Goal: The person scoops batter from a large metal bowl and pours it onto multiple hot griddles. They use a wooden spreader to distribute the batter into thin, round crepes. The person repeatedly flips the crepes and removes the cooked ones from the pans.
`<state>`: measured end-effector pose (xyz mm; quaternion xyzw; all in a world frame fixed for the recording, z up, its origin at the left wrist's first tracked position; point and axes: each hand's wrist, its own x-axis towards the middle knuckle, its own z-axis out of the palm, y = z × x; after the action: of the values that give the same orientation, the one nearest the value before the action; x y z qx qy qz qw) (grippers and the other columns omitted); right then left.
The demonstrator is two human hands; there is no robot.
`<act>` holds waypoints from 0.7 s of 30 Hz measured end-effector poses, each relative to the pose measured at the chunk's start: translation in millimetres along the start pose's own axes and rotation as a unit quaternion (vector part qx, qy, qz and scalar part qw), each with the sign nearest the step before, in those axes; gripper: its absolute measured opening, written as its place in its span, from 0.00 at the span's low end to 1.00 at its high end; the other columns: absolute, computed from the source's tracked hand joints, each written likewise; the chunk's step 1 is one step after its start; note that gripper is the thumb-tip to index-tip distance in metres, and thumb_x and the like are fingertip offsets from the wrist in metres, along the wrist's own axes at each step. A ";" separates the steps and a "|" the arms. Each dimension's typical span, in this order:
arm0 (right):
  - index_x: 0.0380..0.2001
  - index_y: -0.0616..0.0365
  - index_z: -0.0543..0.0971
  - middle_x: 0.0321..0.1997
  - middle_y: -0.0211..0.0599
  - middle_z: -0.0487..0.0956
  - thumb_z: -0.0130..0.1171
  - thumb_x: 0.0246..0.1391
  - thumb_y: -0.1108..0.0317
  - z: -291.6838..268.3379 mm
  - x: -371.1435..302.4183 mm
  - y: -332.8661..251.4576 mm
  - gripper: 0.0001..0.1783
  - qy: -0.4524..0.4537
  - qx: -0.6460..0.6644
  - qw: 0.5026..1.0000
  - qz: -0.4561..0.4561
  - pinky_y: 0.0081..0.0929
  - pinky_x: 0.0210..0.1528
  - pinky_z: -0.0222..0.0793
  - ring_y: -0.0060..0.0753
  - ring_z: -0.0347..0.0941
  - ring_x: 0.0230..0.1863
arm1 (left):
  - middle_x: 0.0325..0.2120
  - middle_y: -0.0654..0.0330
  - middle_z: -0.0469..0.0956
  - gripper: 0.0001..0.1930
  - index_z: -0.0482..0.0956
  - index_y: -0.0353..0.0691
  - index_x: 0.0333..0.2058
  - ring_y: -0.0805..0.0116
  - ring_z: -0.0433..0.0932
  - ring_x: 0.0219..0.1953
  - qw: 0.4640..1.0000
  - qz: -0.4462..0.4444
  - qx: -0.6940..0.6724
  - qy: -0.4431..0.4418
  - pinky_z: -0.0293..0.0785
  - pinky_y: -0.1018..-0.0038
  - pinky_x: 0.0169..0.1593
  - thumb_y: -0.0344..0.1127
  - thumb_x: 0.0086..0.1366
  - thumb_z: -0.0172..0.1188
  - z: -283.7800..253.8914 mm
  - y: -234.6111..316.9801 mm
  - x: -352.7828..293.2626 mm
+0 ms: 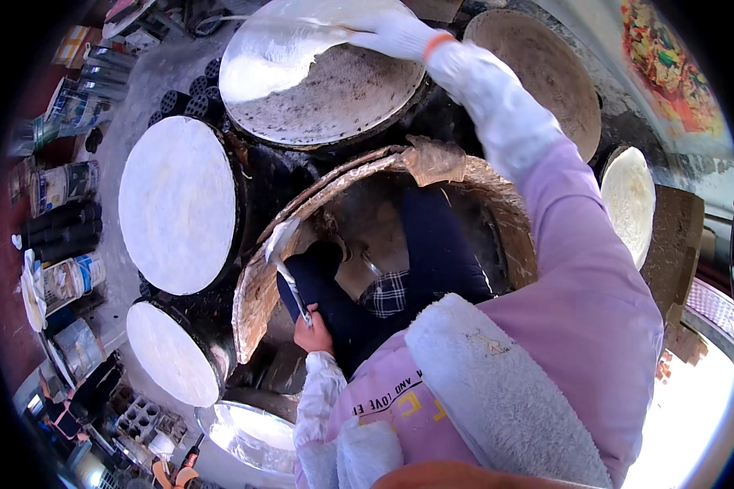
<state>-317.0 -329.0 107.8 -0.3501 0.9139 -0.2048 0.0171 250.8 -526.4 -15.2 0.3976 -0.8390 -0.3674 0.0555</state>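
My bare left hand [314, 332] is closed around the handle of a thin-handled scraper [295, 287]. Its whitish, coated head rests against the crusted rim of a curved ledge [249, 285] around my legs. Far ahead, my right hand [391, 34], in a white glove with an orange cuff, reaches over a large round griddle [342, 98]. White batter [273, 61] covers the griddle's left part; dark bare surface shows on the near right. The glove meets the batter's edge, and its fingers blend into the white. A thin pale line runs leftward from it; I cannot make out what it is.
Two white-covered griddles [179, 204] [173, 354] stand on the left. At the far right are a brown round griddle [538, 77] and a pale one [628, 204]. Black honeycomb briquettes [197, 106] lie between griddles. A shiny metal basin [249, 436] sits at the lower left.
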 end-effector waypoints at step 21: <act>0.62 0.46 0.76 0.21 0.23 0.73 0.58 0.63 0.57 0.3 -187.4 -35.9 0.24 -0.182 0.393 0.887 0.160 0.17 0.20 0.58 0.13 0.62 0.19 | 0.30 0.52 0.84 0.12 0.87 0.40 0.37 0.60 0.84 0.33 0.998 0.047 -0.038 -0.005 0.77 0.66 0.40 0.36 0.64 0.55 -0.5 4.5 -5.0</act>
<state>-152.9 -232.0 100.3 -0.1946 0.7828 -0.4748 0.3520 251.6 -521.3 -10.9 0.3537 -0.8424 -0.3977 0.0836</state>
